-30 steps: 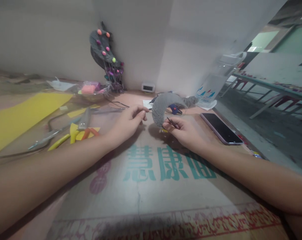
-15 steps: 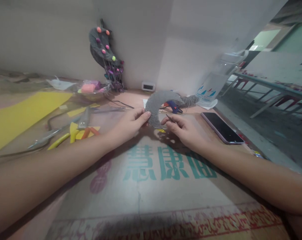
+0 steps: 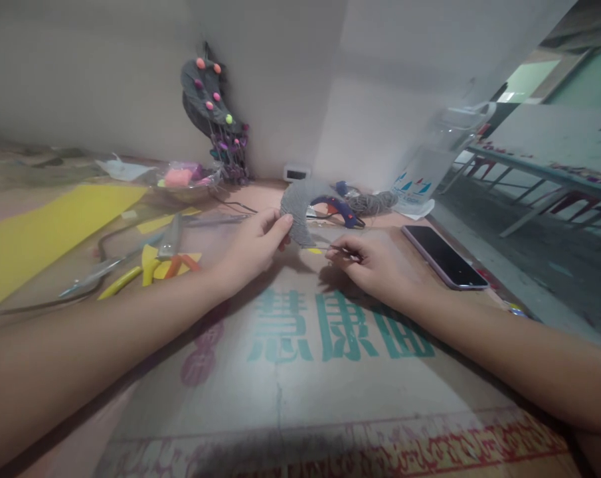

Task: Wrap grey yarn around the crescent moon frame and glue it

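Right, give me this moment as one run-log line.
left hand: holding gray yarn-wrapped crescent | right hand: holding slim dark tool | smartphone: right of right hand

The right grip [image 3: 370, 263] partly hides a thin dark item [image 3: 350, 253], too small to identify.

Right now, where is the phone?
In the head view, the phone lies near the right edge of the table, to the right of the right hand and nearer than the bottle.
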Tool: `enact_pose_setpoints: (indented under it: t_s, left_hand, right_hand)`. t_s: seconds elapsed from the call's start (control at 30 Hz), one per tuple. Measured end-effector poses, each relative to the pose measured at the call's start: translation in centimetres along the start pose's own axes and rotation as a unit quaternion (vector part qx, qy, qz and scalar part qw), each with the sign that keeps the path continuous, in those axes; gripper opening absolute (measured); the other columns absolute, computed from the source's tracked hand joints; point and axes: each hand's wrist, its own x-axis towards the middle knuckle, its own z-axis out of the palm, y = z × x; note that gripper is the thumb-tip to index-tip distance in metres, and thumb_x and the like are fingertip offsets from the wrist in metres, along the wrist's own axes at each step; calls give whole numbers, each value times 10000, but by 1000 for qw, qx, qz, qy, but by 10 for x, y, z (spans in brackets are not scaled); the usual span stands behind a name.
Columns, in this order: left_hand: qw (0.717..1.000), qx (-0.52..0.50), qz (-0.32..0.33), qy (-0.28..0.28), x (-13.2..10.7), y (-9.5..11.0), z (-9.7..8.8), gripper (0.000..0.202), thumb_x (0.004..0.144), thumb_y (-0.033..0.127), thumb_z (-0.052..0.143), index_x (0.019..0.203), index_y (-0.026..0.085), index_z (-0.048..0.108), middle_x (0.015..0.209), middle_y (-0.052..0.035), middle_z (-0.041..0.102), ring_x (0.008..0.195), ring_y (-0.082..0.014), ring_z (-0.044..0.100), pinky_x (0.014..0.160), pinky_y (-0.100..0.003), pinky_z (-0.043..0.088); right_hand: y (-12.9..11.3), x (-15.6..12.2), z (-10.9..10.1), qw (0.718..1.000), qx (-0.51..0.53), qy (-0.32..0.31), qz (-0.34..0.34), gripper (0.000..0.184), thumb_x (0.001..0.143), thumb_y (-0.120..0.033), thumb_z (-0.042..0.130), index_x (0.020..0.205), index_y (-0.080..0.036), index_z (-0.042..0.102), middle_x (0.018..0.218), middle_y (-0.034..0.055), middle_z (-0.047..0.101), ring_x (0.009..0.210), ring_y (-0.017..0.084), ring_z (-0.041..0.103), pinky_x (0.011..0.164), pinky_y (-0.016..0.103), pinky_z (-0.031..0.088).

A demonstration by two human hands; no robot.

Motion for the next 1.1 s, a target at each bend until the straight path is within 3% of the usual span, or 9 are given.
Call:
enact_pose_setpoints:
  t_s: [0.2, 0.33, 0.43, 0.57, 0.73, 0.83, 0.93, 1.03, 1.1]
  left_hand:
    - [999, -31, -23, 25, 5, -3, 1, 271, 925, 326, 531, 698, 180, 543, 658, 12, 569, 645, -132, 524, 639, -251, 399]
    - [998, -59, -27, 25, 6, -4, 2, 226, 912, 326, 550, 742, 177, 555, 668, 23, 571, 643, -124, 527, 640, -247, 406]
    - [997, -66, -34, 27, 7, -4, 0, 217, 899, 324, 570, 741, 178, 550, 666, 28, 560, 635, -123, 522, 628, -248, 400]
    - [996, -82, -31, 32, 10, -8, 0, 209, 876, 321, 597, 732, 178, 548, 668, 29, 558, 629, -123, 520, 626, -251, 398]
    - [994, -100, -27, 36, 12, -16, 3, 217, 867, 369, 611, 785, 174, 563, 691, 26, 570, 642, -128, 529, 628, -257, 397]
    - [992, -119, -23, 32, 12, -16, 4, 193, 867, 353, 607, 826, 168, 572, 716, 26, 569, 660, -127, 524, 626, -253, 396]
    - [989, -143, -14, 26, 11, -13, 5, 169, 881, 336, 584, 849, 170, 578, 739, 29, 570, 672, -122, 513, 625, -247, 390]
    - [987, -159, -14, 26, 10, -11, 5, 175, 892, 333, 567, 813, 176, 567, 715, 33, 555, 660, -118, 498, 620, -242, 385]
    - [986, -166, -18, 25, 10, -10, 5, 199, 900, 339, 557, 780, 181, 550, 691, 33, 542, 643, -115, 491, 613, -238, 387]
  right_hand:
    - [-9, -9, -8, 968, -131, -45, -208, 156, 828, -155, 581, 886, -198, 719, 724, 42, 710, 684, 170, 616, 655, 279, 436]
    - [-7, -10, -13, 975, -129, -37, -175, 289, 850, -386, 674, 1060, -187, 678, 776, 49, 683, 666, 179, 587, 642, 303, 449]
    - [-1, -9, -21, 978, -110, 12, -177, 448, 879, -551, 623, 1117, -172, 622, 809, 57, 658, 643, 175, 552, 605, 314, 453]
    - [-4, -13, -18, 975, -115, 14, -189, 266, 962, -354, 530, 1158, -184, 591, 918, 87, 671, 747, 199, 608, 665, 343, 515]
    - [-21, -19, -3, 974, -91, -80, -189, 413, 983, -285, 516, 1384, -196, 461, 1317, 161, 580, 1131, 237, 621, 901, 413, 562]
    - [-12, -9, -9, 972, -119, -55, -197, 264, 980, -290, 536, 1220, -192, 589, 1257, 147, 615, 1211, 262, 577, 994, 465, 511]
    - [21, 12, -21, 984, -125, 23, -126, 204, 964, -306, 558, 1107, -184, 638, 1164, 141, 658, 1110, 270, 627, 977, 496, 502]
    - [62, 36, -27, 995, -70, 74, -5, 348, 936, -351, 593, 1224, -156, 599, 1221, 162, 654, 1125, 273, 637, 964, 480, 518]
    - [82, 51, -26, 995, -48, 64, 57, 448, 910, -305, 613, 1317, -125, 554, 1329, 201, 613, 1173, 272, 627, 985, 463, 512]
